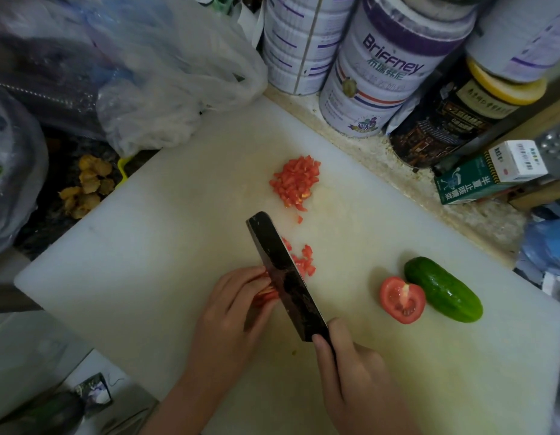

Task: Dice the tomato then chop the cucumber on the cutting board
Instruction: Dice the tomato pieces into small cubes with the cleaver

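On the white cutting board (165,246), my right hand (351,368) grips the handle of a dark cleaver (282,271), whose blade stands edge down on the board. My left hand (234,312) holds red tomato strips (266,293) against the blade's left side with curled fingertips. Fresh tomato dice (305,262) lie just right of the blade. A bigger pile of diced tomato (294,180) sits farther back. A tomato half (402,299), cut face up, lies at the right, touching a whole green cucumber (443,288).
Tall tins (388,67) and a dark jar (454,111) stand along the board's far edge, with a green carton (489,177) at the right. Plastic bags (147,73) crowd the back left. Yellow-brown scraps (87,186) lie off the board's left corner.
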### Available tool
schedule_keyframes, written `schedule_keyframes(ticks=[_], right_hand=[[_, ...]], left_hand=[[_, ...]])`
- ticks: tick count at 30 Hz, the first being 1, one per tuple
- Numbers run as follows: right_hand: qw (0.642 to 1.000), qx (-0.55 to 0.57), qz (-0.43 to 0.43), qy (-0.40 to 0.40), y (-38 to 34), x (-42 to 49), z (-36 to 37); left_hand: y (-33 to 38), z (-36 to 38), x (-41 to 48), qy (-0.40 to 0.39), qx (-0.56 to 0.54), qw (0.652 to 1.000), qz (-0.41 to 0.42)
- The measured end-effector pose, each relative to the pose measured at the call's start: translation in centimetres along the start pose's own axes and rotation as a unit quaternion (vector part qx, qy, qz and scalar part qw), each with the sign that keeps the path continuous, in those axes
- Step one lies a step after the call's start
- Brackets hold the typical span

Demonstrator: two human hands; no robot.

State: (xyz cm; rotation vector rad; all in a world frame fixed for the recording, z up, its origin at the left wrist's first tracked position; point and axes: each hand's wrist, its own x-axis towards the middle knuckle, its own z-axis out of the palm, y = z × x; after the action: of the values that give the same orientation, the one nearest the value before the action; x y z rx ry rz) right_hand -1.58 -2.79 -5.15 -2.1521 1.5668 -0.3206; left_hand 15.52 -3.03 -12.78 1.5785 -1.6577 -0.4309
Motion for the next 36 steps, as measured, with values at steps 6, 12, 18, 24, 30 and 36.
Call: schedule_keyframes(ticks=[6, 12, 18, 24, 30, 36], right_hand=[[0.998, -0.052, 0.016, 0.01, -0.4, -0.6, 0.4], [0.998, -0.051, 0.029, 0.018, -0.5, -0.8, 0.1], [0.999, -0.017, 0.027, 0.023, -0.1, -0.9, 0.1], [0.999, -0.044, 0.023, 0.008, -0.1, -0.8, 0.3], [0.997, -0.075, 0.028, 0.01, -0.3, -1.1, 0.4], [0.993, -0.117, 0.03, 0.02, -0.6, -0.9, 1.5]], left_hand=[[0.0, 0.1, -0.3, 0.001, 0.006, 1.0, -0.003], [0.2, 0.1, -0.1, 0.008, 0.006, 1.0, 0.0], [0.0, 0.2, -0.2, 0.006, 0.009, 1.0, -0.001], [0.1, 0.1, -0.1, 0.011, -0.002, 1.0, 0.001], [0.1, 0.1, -0.1, 0.007, 0.001, 1.0, 0.001], [0.2, 0.0, 0.0, 0.016, -0.006, 1.0, -0.002]])
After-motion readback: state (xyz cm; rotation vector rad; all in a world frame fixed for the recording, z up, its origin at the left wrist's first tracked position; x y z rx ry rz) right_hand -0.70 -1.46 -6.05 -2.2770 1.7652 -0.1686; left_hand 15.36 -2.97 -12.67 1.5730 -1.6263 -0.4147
